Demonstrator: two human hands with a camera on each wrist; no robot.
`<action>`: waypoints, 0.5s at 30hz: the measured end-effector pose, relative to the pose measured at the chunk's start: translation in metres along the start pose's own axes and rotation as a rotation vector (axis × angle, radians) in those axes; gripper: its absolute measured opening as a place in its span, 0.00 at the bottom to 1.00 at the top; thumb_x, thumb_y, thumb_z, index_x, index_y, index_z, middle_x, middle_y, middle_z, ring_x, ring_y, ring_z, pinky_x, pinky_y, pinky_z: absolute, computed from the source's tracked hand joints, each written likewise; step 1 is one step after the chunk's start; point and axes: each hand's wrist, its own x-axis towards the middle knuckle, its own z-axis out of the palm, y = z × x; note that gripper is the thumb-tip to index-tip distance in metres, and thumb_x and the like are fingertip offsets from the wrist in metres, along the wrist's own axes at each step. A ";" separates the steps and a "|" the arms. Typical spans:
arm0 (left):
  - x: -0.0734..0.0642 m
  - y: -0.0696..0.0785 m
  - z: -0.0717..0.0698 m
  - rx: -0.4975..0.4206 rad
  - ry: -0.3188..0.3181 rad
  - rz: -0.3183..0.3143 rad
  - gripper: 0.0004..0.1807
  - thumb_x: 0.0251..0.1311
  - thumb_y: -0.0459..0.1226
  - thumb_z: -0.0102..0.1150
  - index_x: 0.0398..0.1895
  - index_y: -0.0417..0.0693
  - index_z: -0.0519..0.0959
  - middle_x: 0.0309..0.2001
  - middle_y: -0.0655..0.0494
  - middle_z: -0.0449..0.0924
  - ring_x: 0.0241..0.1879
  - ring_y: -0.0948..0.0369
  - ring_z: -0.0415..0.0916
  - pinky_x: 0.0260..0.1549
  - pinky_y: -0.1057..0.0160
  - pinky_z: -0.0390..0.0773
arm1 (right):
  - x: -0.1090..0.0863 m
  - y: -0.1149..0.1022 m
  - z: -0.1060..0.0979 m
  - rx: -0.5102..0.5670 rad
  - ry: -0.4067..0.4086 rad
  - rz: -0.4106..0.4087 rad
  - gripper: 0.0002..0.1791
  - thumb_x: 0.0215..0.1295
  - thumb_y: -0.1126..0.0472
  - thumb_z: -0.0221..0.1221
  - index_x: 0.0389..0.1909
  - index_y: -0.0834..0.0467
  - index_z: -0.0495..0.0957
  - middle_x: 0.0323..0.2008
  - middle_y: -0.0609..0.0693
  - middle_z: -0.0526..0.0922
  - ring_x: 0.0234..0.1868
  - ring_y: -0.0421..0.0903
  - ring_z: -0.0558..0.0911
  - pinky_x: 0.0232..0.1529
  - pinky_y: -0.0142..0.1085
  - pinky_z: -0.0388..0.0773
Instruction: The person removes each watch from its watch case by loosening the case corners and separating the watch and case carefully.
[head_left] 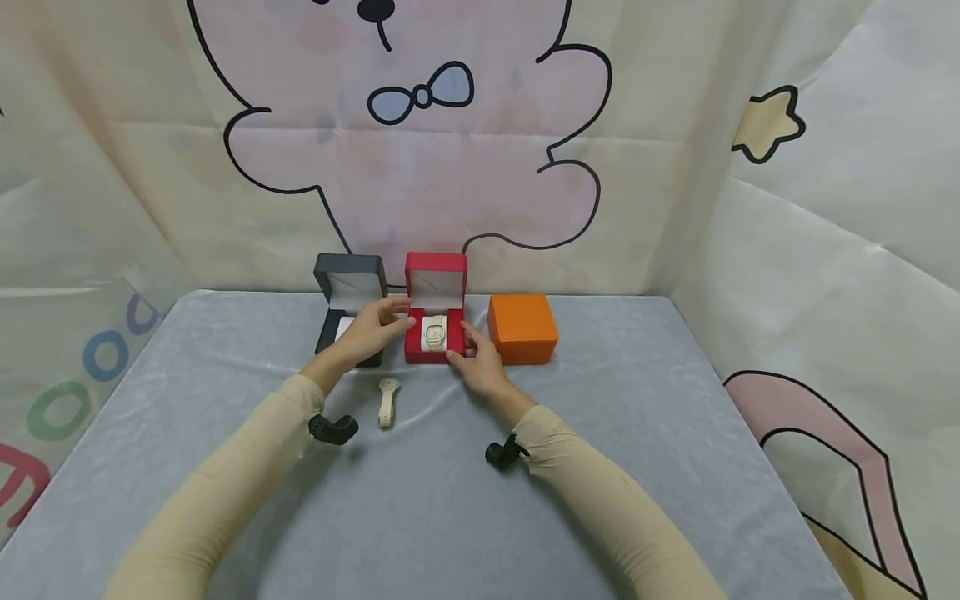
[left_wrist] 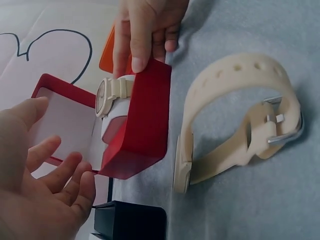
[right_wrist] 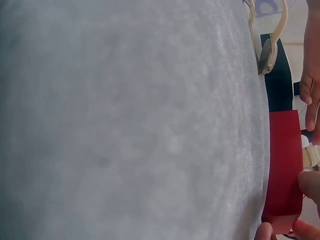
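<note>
A red watch box (head_left: pixel 435 356) stands with its lid up, a cream watch (head_left: pixel 434 334) on the white cushion inside. My right hand (head_left: pixel 482 364) grips the box's right end, thumb and fingers on its sides, as the left wrist view shows. At the box's left side is my left hand (head_left: pixel 372 329), fingers loosely bent and nothing held; in the left wrist view the hand (left_wrist: pixel 45 175) hovers before the lid. A second cream watch (head_left: pixel 387 403), strap buckled into a loop, lies on the cloth in front of the boxes.
Left of the red box an open black watch box (head_left: pixel 349 271) stands, partly behind my left hand. An orange box (head_left: pixel 522 329) sits to the right. Grey cloth (head_left: pixel 420 517) covers the table, and a printed curtain (head_left: pixel 450 192) hangs behind its far edge.
</note>
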 end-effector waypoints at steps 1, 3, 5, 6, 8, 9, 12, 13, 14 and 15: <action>0.000 0.000 0.000 0.009 -0.003 0.010 0.31 0.73 0.43 0.55 0.75 0.42 0.63 0.73 0.37 0.67 0.68 0.41 0.69 0.67 0.40 0.69 | 0.000 0.000 0.000 -0.002 -0.001 0.004 0.36 0.69 0.61 0.63 0.77 0.51 0.63 0.58 0.60 0.77 0.52 0.51 0.77 0.54 0.40 0.78; 0.001 0.000 0.000 0.021 -0.011 0.021 0.31 0.72 0.43 0.56 0.75 0.42 0.64 0.72 0.37 0.68 0.66 0.41 0.70 0.66 0.40 0.70 | 0.001 -0.001 0.000 -0.007 -0.002 0.010 0.36 0.69 0.60 0.63 0.77 0.51 0.63 0.58 0.59 0.77 0.52 0.51 0.77 0.55 0.40 0.78; 0.002 0.000 0.001 0.043 -0.031 0.028 0.32 0.72 0.43 0.57 0.75 0.43 0.64 0.72 0.38 0.67 0.66 0.41 0.70 0.66 0.39 0.71 | 0.001 -0.002 -0.001 -0.015 -0.008 0.015 0.37 0.69 0.60 0.63 0.77 0.50 0.63 0.58 0.60 0.76 0.53 0.51 0.76 0.57 0.41 0.78; 0.003 0.000 0.001 0.056 -0.043 0.031 0.32 0.72 0.43 0.57 0.75 0.43 0.64 0.73 0.39 0.67 0.67 0.41 0.69 0.66 0.39 0.70 | 0.001 -0.002 -0.001 -0.021 -0.010 0.015 0.37 0.69 0.60 0.63 0.77 0.51 0.63 0.58 0.60 0.76 0.53 0.52 0.76 0.57 0.42 0.78; 0.004 0.000 0.002 0.091 -0.071 0.031 0.34 0.71 0.43 0.59 0.76 0.44 0.63 0.73 0.40 0.66 0.68 0.40 0.67 0.66 0.38 0.70 | 0.000 -0.002 -0.002 -0.028 -0.017 0.015 0.37 0.69 0.60 0.63 0.77 0.51 0.62 0.58 0.60 0.76 0.53 0.52 0.76 0.58 0.43 0.77; 0.005 0.000 0.002 0.116 -0.086 0.034 0.35 0.70 0.43 0.60 0.77 0.45 0.62 0.74 0.40 0.65 0.69 0.40 0.66 0.66 0.37 0.69 | 0.000 -0.003 -0.002 -0.031 -0.021 0.017 0.37 0.69 0.60 0.63 0.77 0.51 0.62 0.58 0.60 0.75 0.53 0.52 0.76 0.59 0.43 0.77; 0.007 0.001 0.004 0.188 -0.127 0.052 0.39 0.67 0.43 0.64 0.78 0.45 0.61 0.74 0.40 0.65 0.69 0.39 0.64 0.65 0.36 0.70 | 0.000 -0.002 -0.002 -0.029 -0.022 0.019 0.37 0.69 0.59 0.63 0.77 0.50 0.62 0.59 0.60 0.75 0.54 0.53 0.76 0.60 0.44 0.77; 0.009 0.000 0.004 0.207 -0.138 0.064 0.40 0.66 0.42 0.65 0.77 0.45 0.61 0.73 0.40 0.66 0.69 0.39 0.65 0.64 0.37 0.71 | 0.001 -0.002 -0.002 -0.026 -0.021 0.019 0.37 0.69 0.59 0.63 0.77 0.50 0.62 0.59 0.60 0.75 0.54 0.53 0.76 0.60 0.44 0.77; 0.009 0.001 0.005 0.225 -0.146 0.072 0.41 0.64 0.42 0.66 0.77 0.44 0.61 0.73 0.40 0.66 0.68 0.39 0.66 0.63 0.38 0.72 | 0.001 -0.002 -0.002 -0.021 -0.022 0.023 0.37 0.69 0.59 0.63 0.77 0.50 0.62 0.60 0.60 0.75 0.54 0.52 0.76 0.60 0.44 0.77; 0.010 0.001 0.006 0.238 -0.155 0.083 0.41 0.63 0.42 0.68 0.77 0.43 0.61 0.72 0.40 0.67 0.67 0.39 0.67 0.62 0.39 0.73 | 0.001 -0.001 -0.002 -0.019 -0.020 0.023 0.37 0.69 0.59 0.63 0.77 0.50 0.63 0.59 0.60 0.75 0.54 0.52 0.76 0.60 0.43 0.77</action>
